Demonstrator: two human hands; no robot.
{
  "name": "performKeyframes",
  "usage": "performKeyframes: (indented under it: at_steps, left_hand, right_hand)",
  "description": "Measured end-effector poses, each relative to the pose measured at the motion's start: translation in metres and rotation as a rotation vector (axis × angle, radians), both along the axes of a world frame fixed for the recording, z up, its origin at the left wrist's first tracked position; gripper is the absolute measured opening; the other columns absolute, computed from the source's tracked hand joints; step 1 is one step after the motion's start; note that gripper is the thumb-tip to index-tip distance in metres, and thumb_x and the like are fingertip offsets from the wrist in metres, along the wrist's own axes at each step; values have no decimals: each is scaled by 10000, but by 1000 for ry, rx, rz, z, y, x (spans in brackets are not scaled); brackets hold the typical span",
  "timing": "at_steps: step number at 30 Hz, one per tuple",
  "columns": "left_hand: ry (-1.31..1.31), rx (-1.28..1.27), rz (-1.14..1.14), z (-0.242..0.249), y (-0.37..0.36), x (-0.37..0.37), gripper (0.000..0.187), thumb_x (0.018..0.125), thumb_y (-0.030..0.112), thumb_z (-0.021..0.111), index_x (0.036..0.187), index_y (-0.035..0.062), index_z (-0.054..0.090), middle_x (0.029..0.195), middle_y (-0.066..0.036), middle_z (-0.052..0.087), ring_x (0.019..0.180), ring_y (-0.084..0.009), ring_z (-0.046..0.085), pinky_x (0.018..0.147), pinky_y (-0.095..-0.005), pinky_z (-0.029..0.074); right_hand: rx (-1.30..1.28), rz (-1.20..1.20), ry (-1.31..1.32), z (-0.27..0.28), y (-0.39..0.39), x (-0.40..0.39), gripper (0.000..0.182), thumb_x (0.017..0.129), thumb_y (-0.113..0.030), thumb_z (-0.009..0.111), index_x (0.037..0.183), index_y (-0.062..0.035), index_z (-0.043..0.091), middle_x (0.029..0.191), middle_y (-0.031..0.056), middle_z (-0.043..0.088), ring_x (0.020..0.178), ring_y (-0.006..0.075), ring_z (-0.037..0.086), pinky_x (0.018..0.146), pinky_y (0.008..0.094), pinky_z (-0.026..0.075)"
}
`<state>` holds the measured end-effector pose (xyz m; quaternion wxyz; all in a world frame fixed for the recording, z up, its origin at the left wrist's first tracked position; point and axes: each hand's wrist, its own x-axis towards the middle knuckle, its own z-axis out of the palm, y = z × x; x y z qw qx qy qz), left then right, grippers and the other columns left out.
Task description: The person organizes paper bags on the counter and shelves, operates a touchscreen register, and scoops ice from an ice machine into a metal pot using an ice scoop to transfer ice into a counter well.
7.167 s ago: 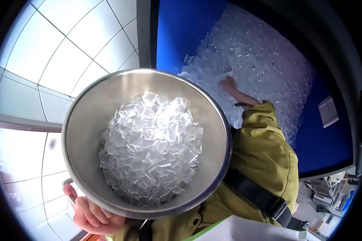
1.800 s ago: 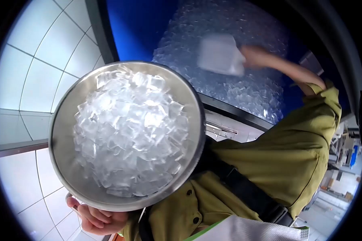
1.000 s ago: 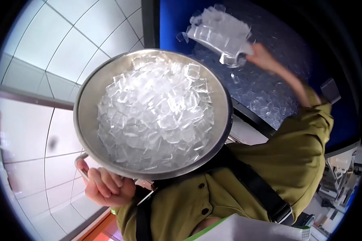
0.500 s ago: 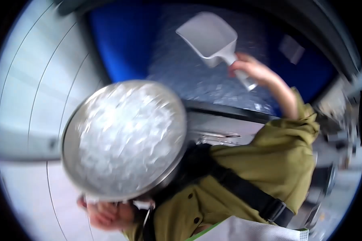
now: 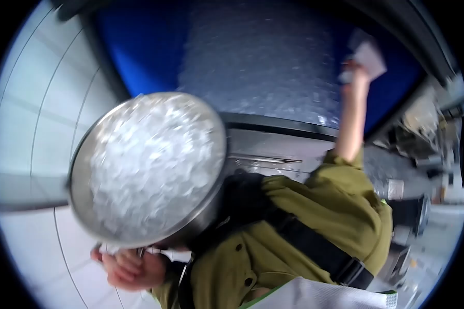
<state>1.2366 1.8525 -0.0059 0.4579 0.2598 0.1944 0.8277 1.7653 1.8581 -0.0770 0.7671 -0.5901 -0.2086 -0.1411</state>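
A round metal bucket (image 5: 79, 206) heaped with ice cubes (image 5: 152, 165) is tilted toward the camera at the left. My left hand (image 5: 134, 269) is closed at its lower rim, around what looks like its handle. My right hand (image 5: 354, 74) reaches to the right side of the blue-walled ice bin (image 5: 144, 51), fingers curled and blurred. White shapes around those fingers look like the ice scoop (image 5: 371, 59), largely smeared and overlapping a pale label area on the wall. Loose ice (image 5: 258, 62) covers the bin's bottom.
A dark edge (image 5: 278, 123) runs along the front of the bin. White wall panels (image 5: 31, 129) stand close on the left. Blurred equipment and shelving (image 5: 423, 134) lie at the right. A black strap (image 5: 314, 242) crosses my olive shirt.
My right hand has swung right with the scoop, from above the ice to the bin's right wall. The bucket has shifted slightly left and up in view, still held by my left hand.
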Motion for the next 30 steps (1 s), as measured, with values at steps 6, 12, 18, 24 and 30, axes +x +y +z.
performKeyframes:
  at_steps: [6, 12, 18, 24, 30]
  left_hand:
    - [-40, 17, -133, -1, 1, -10, 330, 724, 39, 335, 1049, -17, 318, 436, 47, 269, 305, -46, 193, 302, -180, 172]
    - [-9, -14, -91, -3, 4, -5, 283, 705, 21, 324, 984, -22, 338, 428, 53, 225, 312, -36, 194, 294, -166, 151]
    - [-21, -102, -21, -6, -14, 5, 324, 720, 18, 337, 1044, 15, 333, 421, 42, 264, 295, -53, 212, 287, -186, 177]
    - [-153, -303, 142, -23, -29, 30, 296, 771, 83, 397, 1062, 57, 352, 494, 34, 315, 353, -58, 258, 320, -187, 227]
    - [-353, -231, 390, -71, -59, 43, 133, 752, 79, 408, 883, 66, 394, 490, 42, 297, 359, -53, 224, 348, -210, 172]
  right_hand:
    - [5, 113, 362, 32, -66, 22, 414, 784, -404, 423, 904, -19, 517, 773, 85, 560, 620, 180, 517, 565, 296, 440]
    - [-525, 773, 375, -4, 51, -150, 400, 822, -338, 456, 1050, -14, 507, 976, 93, 544, 909, 170, 496, 786, 288, 384]
    - [-1016, 1578, 758, -89, 260, -257, 436, 830, -373, 449, 941, 45, 504, 880, 145, 565, 744, 169, 569, 628, 274, 488]
    - [-1141, 1888, 535, -52, 258, -277, 328, 842, -237, 380, 984, 18, 529, 900, 100, 572, 791, 180, 550, 747, 283, 437]
    - [-1229, 2008, 483, -45, 268, -280, 372, 847, -248, 312, 1048, 12, 485, 963, 125, 554, 851, 212, 545, 780, 306, 421]
